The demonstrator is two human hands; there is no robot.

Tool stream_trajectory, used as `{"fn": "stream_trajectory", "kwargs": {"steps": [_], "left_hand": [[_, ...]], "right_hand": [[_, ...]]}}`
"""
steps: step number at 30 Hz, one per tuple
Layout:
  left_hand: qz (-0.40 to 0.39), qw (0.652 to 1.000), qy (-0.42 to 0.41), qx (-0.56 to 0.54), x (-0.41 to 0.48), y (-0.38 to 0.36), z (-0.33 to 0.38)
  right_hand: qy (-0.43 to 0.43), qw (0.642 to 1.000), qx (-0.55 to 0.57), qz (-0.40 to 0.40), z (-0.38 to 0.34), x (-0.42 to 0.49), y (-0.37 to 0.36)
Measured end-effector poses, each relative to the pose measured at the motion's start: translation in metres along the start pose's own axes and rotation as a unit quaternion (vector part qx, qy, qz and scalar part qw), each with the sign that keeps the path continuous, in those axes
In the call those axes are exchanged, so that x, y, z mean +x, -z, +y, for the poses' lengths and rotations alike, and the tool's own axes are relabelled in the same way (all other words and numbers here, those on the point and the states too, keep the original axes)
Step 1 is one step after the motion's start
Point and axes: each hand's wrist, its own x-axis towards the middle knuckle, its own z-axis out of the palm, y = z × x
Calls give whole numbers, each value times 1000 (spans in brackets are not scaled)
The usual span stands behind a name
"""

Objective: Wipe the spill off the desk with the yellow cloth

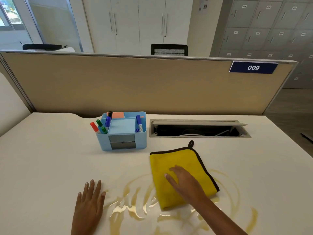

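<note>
Left hand lies flat on the desk at the near left, palm down, fingers together and extended, holding nothing; its fingertips sit just left of the spill's left edge. Farther back, left of centre, a light blue desk organizer stands upright, with red, green and blue markers in its left compartment, a further blue marker in its right compartment, and pink sticky notes at its far side. The spill, an amber liquid smeared in arcs and streaks, covers the near centre of the desk and extends to the near right. The yellow cloth, folded, with dark edging and a hanging loop at its far corner, lies on the spill right of centre, near of the organizer. Right hand rests palm down on the cloth, fingers spread and flat, pressing rather than pinching. An open cable hatch is set into the desk at the far right. A beige partition bounds the far edge, bearing a blue plate marked 009 at its upper right.
</note>
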Motion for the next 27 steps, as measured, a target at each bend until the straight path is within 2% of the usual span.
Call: {"fn": "stream_trajectory", "kwargs": {"steps": [3, 8, 13, 22, 27], "left_hand": [[6, 1000, -8, 4, 2, -5, -6], [12, 1000, -2, -10, 2, -9, -9], [32, 999, 0, -16, 2, -12, -11], [29, 999, 4, -35, 1, -10, -10], [37, 999, 4, -37, 2, -9, -9]], "right_hand": [[-70, 996, -57, -7, 3, 18, -6], [-144, 986, -84, -2, 3, 39, -33], [-157, 981, -101, 56, 10, 42, -50], [-180, 973, -105, 99, 28, 49, -37], [-312, 935, -85, 142, 100, 36, 4]]}}
